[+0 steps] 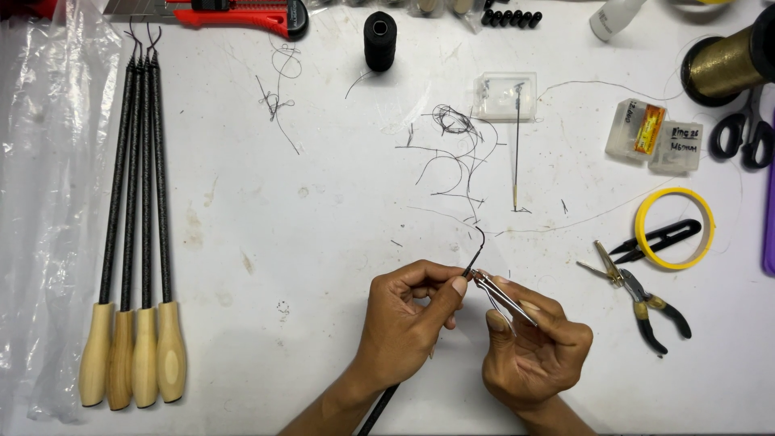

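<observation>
White table [266,242]: hook [478,246] above left hand [404,323].

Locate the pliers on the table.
In the head view, the pliers lie on the table's right side, right of the right hand, just below the yellow tape ring.

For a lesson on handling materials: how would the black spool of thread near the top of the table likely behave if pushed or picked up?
The black spool of thread stands upright on its end and looks taller than wide, so a sideways push may tip it. Once down, its round body would probably roll. It looks small and tightly wound, so likely light and firm to grip, though its loose tail of thread could drag.
</observation>
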